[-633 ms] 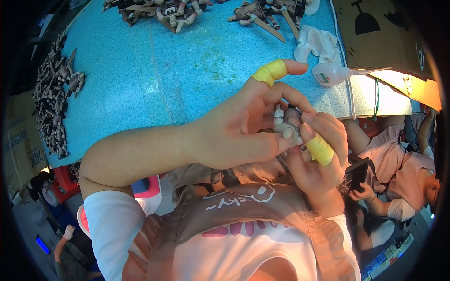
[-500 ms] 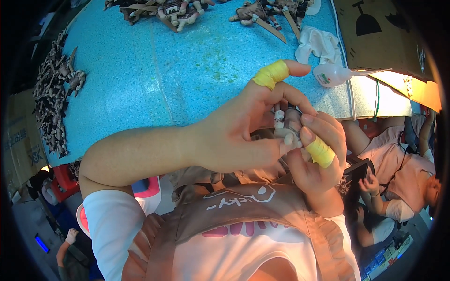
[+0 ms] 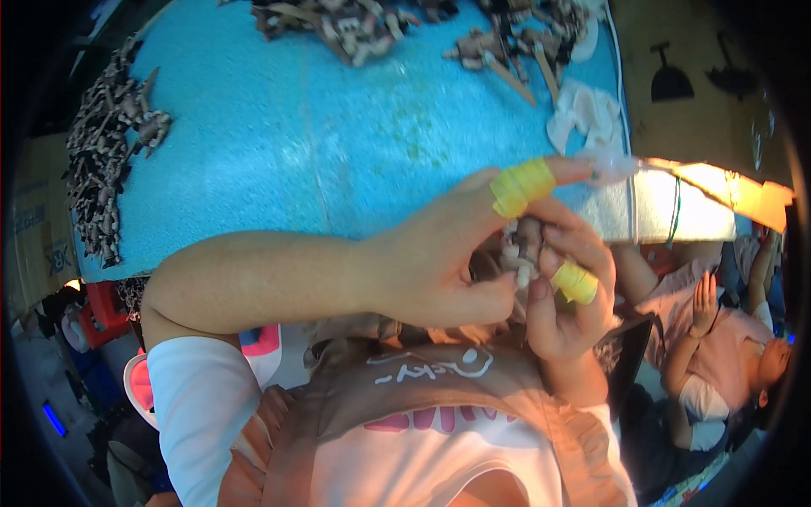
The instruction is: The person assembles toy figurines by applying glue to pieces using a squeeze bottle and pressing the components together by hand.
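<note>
Between both hands is a small grey-brown toy figure (image 3: 521, 248) with pale limbs, held in front of my apron. My left hand (image 3: 452, 258) grips it with the thumb and curled fingers, while its yellow-taped index finger stretches out to the right. My right hand (image 3: 583, 291) pinches the figure from the other side; one of its fingers also wears yellow tape. Fingers hide much of the figure. Past the left index fingertip lies a clear squeeze bottle (image 3: 612, 167) with a thin nozzle, blurred; I cannot tell whether the fingertip touches it.
The blue tabletop (image 3: 253, 152) carries figure heaps at the left (image 3: 101, 169), far middle (image 3: 355, 34) and far right (image 3: 515, 46). A crumpled white cloth (image 3: 589, 114) lies near the right edge, beside brown cardboard (image 3: 676, 118). Another person (image 3: 714, 355) sits at the right.
The head view has shifted a little, so the table's contents sit further right and lower. My left index finger now reaches across the bottle's place in the picture. Both hands keep the figure.
</note>
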{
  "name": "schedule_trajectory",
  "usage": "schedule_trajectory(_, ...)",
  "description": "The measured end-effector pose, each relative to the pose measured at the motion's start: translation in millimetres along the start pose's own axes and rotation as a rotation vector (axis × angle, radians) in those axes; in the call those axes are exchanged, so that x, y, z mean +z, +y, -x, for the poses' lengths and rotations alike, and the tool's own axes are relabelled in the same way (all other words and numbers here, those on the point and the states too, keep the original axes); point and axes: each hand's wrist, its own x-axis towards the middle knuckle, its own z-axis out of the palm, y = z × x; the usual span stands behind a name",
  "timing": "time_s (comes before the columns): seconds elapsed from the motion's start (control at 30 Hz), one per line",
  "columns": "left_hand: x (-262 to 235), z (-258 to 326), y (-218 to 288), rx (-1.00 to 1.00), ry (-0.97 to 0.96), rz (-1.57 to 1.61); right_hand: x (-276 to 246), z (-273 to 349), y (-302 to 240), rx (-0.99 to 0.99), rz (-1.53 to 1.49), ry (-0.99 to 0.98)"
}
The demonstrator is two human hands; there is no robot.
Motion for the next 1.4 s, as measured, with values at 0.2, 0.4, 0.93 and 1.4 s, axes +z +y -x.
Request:
schedule_trajectory(0.2,1.4,1.5,-2.6,-0.260,0.120,0.187,-19.1,7.2,8.5,0.070,0.208,0.230)
schedule_trajectory(0.4,9.1,3.2,-2.8,-0.282,0.145,0.264,-22.8,-16.9,39.3,0.198,0.171,0.308)
schedule_trajectory(0.93,-183.0,105.2,121.4,-0.328,1.028,-1.699,-6.0,-21.5,64.4,0.323,0.089,0.164)
schedule_trajectory(1.4,-176.8,20.9,65.4,-0.765,0.916,-0.316,-2.7,-20.4,58.7,0.293,0.083,0.249)
